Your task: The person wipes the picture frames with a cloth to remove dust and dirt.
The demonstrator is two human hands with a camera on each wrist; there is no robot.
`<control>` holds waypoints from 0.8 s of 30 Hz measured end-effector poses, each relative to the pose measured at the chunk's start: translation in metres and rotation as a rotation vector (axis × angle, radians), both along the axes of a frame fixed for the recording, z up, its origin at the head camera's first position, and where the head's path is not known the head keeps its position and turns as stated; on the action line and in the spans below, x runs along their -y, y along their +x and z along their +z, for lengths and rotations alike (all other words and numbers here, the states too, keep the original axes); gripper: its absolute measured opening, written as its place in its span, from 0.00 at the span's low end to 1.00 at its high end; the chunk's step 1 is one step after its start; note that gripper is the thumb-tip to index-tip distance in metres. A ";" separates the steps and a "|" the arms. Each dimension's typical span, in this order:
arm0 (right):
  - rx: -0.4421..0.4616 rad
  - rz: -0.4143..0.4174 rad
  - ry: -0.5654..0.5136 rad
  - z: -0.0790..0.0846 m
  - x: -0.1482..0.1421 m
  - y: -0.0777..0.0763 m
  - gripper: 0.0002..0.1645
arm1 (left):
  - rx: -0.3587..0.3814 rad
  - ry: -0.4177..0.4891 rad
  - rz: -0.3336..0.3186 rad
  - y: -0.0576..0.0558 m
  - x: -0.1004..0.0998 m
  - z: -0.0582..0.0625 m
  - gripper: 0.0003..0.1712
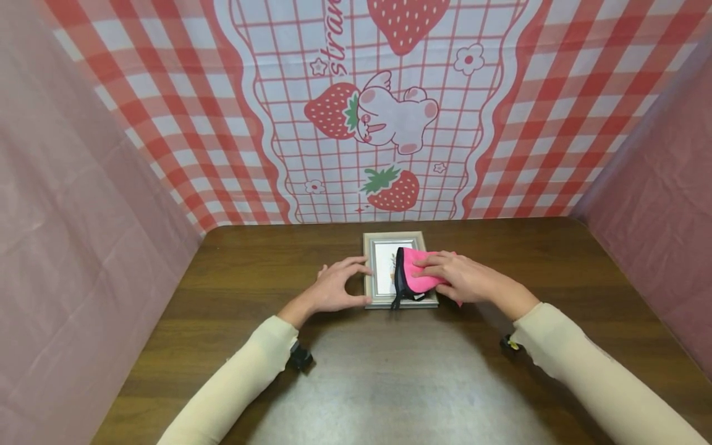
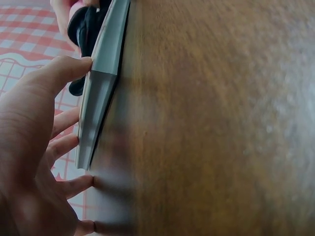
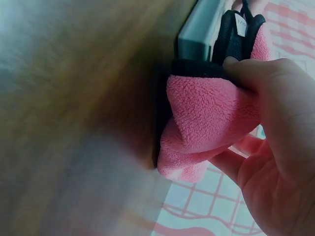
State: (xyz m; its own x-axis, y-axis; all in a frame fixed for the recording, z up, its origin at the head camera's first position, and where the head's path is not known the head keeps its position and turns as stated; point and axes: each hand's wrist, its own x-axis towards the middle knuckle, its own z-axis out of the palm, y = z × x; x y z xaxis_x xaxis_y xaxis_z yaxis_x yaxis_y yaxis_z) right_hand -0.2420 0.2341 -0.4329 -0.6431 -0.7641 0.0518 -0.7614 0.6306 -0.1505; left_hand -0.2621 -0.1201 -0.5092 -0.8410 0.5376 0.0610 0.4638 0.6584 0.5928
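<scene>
The picture frame (image 1: 384, 259) lay flat on the wooden table (image 1: 384, 371), with the pink cloth (image 1: 421, 284) across the frame's right side. The right hand (image 1: 463, 277) was found clamped on the cloth between thumb and fingers; the left hand (image 1: 338, 287), thumb and fingers well apart, touched the frame's left edge, apparently steadying it. Wiping was judged the step in hand; the next move seemed to call for even strokes toward the frame's uncovered left part

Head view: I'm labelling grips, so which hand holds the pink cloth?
The right hand holds the pink cloth; the left hand holds no cloth and touches the picture frame.
</scene>
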 end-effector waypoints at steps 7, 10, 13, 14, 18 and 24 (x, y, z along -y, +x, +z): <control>0.015 -0.035 -0.053 -0.014 -0.005 -0.033 0.26 | 0.004 0.003 -0.003 -0.001 0.000 0.000 0.37; 0.058 -0.089 -0.062 -0.014 -0.002 -0.043 0.25 | 0.006 0.002 -0.002 -0.001 0.000 -0.001 0.37; 0.113 -0.157 -0.048 -0.001 0.007 -0.043 0.27 | 0.006 0.004 -0.001 -0.001 0.001 -0.002 0.37; 0.128 -0.173 -0.049 0.000 0.008 -0.047 0.27 | 0.005 0.004 -0.002 -0.001 0.001 -0.002 0.38; 0.159 -0.208 -0.065 0.000 0.010 -0.059 0.28 | 0.000 0.006 -0.003 -0.002 0.002 -0.003 0.37; 0.170 -0.258 -0.083 0.000 0.013 -0.073 0.28 | 0.000 0.001 -0.007 -0.003 0.002 -0.004 0.37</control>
